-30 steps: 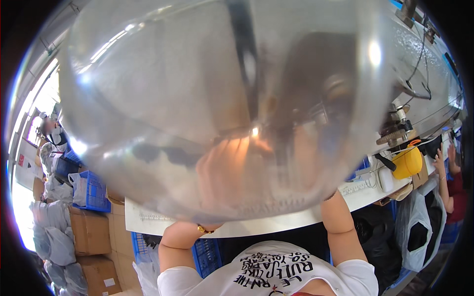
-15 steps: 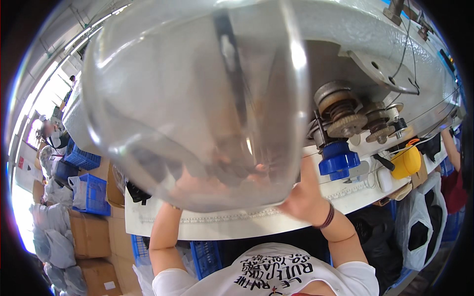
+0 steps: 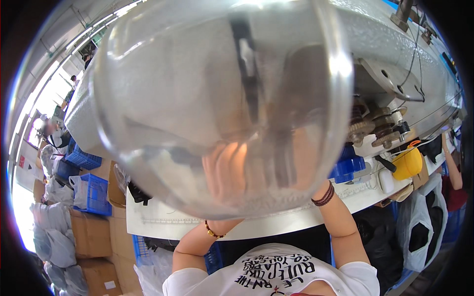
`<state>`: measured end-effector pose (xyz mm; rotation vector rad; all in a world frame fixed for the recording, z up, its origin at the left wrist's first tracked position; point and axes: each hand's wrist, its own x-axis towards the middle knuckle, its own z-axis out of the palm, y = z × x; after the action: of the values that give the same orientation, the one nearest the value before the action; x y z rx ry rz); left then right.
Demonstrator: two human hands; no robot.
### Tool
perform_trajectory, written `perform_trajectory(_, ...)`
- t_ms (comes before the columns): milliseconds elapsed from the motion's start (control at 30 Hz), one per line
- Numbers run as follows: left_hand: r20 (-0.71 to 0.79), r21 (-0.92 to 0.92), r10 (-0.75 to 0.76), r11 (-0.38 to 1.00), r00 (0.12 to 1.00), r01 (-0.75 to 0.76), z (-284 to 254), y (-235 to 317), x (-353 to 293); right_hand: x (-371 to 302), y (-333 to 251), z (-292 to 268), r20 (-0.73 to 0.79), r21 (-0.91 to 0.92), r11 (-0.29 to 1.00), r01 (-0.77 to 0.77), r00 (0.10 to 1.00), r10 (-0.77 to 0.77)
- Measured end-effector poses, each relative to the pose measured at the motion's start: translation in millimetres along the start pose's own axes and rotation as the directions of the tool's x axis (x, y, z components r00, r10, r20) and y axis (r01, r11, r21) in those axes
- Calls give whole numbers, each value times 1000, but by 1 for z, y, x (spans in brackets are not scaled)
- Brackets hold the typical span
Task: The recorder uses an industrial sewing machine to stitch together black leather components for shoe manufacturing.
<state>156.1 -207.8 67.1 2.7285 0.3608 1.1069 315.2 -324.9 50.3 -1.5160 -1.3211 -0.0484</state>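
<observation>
A clear plastic shield (image 3: 163, 123) fills the middle of the head view and blurs what lies behind it. Through it I see my left hand (image 3: 224, 170), fingers stretched out side by side, over the white work table (image 3: 163, 217) under the grey sewing machine (image 3: 81, 118). Farther right, also behind the shield, is my right hand (image 3: 307, 163); its fingers are smeared. Dark, blurred shapes lie by both hands, and I cannot make out what they are. Metal tension discs (image 3: 382, 126) and a blue knob (image 3: 348, 165) sit on the machine to the right.
A yellow container (image 3: 407, 164) stands on the table at the right, with a black-handled tool (image 3: 385, 163) beside it. Blue crates (image 3: 98, 195), cardboard boxes (image 3: 89, 234) and grey bags (image 3: 52, 222) are stacked at the left. Another person's arm (image 3: 452, 165) shows at far right.
My left hand has moved right, toward the middle, and its fingers now show stretched out. My right hand has moved up behind the shield. The shield appears farther right in view.
</observation>
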Motion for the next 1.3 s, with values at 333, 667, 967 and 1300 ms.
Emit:
perform_trajectory(333,-65,191,96,978,993,-82,3,19,0,11,10,-8,70,150,988,-19,997,9)
perform_trajectory(667,-155,-293,-222,941,963,170,-12,20,29,12,26,-24,161,-122,970,210,969,-189)
perform_trajectory(967,2,83,325,943,946,-324,-14,5,8,7,-22,-17,130,-435,838,329,944,-303)
perform_trajectory(1300,28,316,233,920,972,-230,-6,46,18,18,12,-21,28,-232,903,363,930,-367)
